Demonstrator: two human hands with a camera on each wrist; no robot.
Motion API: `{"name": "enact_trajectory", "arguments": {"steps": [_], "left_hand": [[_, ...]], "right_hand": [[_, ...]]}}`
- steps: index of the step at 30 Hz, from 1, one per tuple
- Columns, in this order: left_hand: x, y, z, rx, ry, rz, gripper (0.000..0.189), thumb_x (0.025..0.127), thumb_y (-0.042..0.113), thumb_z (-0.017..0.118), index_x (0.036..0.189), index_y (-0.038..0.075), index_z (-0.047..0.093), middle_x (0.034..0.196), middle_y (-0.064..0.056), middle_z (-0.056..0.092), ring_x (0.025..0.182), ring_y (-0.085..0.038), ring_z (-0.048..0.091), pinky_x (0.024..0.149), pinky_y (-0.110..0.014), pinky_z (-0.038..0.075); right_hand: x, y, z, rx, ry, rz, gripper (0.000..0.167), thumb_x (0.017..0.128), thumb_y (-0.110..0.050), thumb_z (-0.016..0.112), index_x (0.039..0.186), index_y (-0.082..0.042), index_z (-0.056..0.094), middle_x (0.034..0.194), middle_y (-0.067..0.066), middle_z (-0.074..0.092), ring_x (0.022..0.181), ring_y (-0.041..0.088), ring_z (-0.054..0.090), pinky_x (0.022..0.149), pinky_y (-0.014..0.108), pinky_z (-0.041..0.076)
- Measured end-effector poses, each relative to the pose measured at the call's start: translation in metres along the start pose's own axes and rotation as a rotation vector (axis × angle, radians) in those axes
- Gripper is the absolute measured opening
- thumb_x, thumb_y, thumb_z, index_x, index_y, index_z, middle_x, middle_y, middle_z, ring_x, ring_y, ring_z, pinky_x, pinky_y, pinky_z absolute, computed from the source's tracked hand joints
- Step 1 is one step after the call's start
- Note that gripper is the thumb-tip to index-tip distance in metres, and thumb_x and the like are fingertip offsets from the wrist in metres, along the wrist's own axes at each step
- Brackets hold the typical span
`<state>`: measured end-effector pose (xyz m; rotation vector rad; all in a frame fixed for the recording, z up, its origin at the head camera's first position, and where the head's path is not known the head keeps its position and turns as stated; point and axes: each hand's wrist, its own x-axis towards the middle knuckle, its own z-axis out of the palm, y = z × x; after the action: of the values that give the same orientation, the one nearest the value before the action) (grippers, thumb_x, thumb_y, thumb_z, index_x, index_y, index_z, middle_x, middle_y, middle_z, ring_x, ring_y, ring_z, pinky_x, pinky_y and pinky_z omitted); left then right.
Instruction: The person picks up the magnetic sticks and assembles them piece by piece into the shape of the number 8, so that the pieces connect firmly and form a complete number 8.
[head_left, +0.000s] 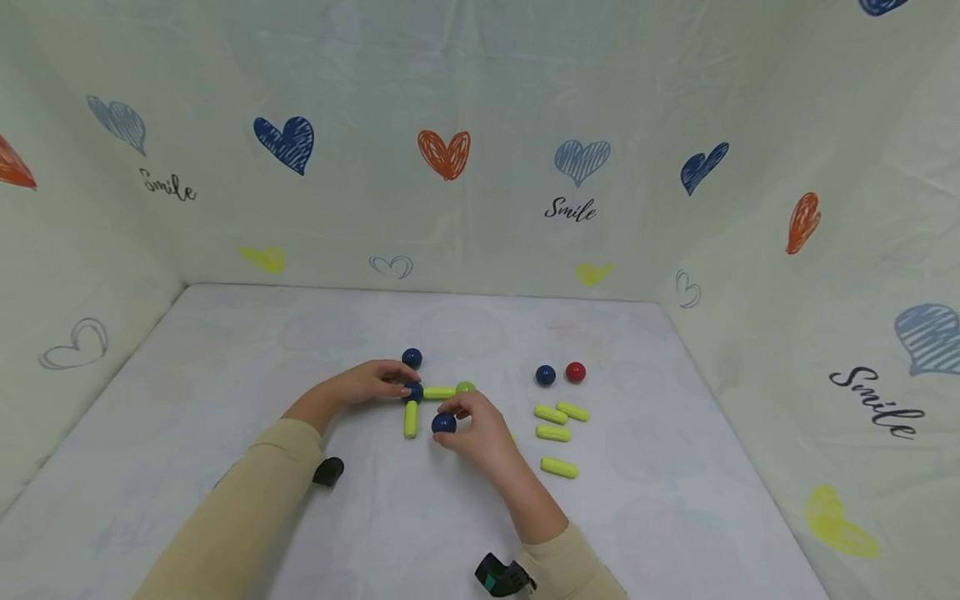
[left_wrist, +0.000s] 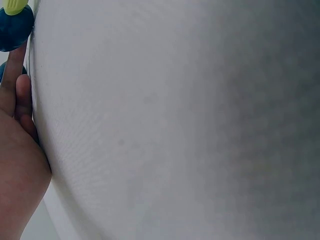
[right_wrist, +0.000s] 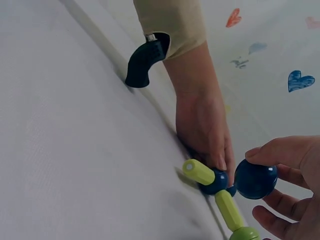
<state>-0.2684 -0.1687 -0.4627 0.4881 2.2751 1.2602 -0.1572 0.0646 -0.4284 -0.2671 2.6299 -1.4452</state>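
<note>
In the head view my left hand point(head_left: 367, 383) grips a blue ball point(head_left: 413, 392) with thumb and fingers. From that ball one yellow-green rod point(head_left: 438, 392) runs right to a green ball point(head_left: 465, 387), and a second yellow-green rod point(head_left: 411, 419) points toward me. My right hand point(head_left: 483, 429) pinches another blue ball point(head_left: 444, 423), just right of the second rod. The right wrist view shows this ball point(right_wrist: 256, 179) between thumb and fingers, the joined rods point(right_wrist: 230, 210) beside it. A loose blue ball point(head_left: 412, 358) lies just beyond my left fingers.
To the right lie a blue ball point(head_left: 545, 376), a red ball point(head_left: 575, 372) and several loose yellow-green rods point(head_left: 552, 433). My right hand partly hides one more rod. Fabric walls with printed hearts bound the white table point(head_left: 360, 533) at the back and sides.
</note>
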Motion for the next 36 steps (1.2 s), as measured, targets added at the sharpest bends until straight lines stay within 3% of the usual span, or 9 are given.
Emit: {"name": "enact_trajectory", "arguments": {"steps": [14, 36], "left_hand": [[0.001, 0.000, 0.001, -0.001, -0.003, 0.001, 0.033, 0.093, 0.016, 0.067, 0.124, 0.004, 0.063, 0.127, -0.012, 0.060, 0.125, -0.034, 0.046, 0.107, -0.055, 0.030], [0.001, -0.002, -0.001, 0.004, -0.010, 0.045, 0.034, 0.094, 0.015, 0.066, 0.124, 0.000, 0.062, 0.126, -0.015, 0.061, 0.123, -0.034, 0.048, 0.106, -0.053, 0.032]], "right_hand": [[-0.004, 0.001, 0.015, 0.034, -0.078, 0.002, 0.027, 0.080, -0.012, 0.080, 0.103, -0.015, 0.067, 0.104, -0.005, 0.057, 0.101, 0.019, 0.055, 0.079, 0.033, 0.048], [-0.003, 0.013, 0.037, 0.026, -0.037, -0.098, 0.026, 0.077, -0.005, 0.081, 0.099, -0.013, 0.069, 0.097, -0.005, 0.061, 0.086, 0.014, 0.057, 0.072, 0.026, 0.046]]}}
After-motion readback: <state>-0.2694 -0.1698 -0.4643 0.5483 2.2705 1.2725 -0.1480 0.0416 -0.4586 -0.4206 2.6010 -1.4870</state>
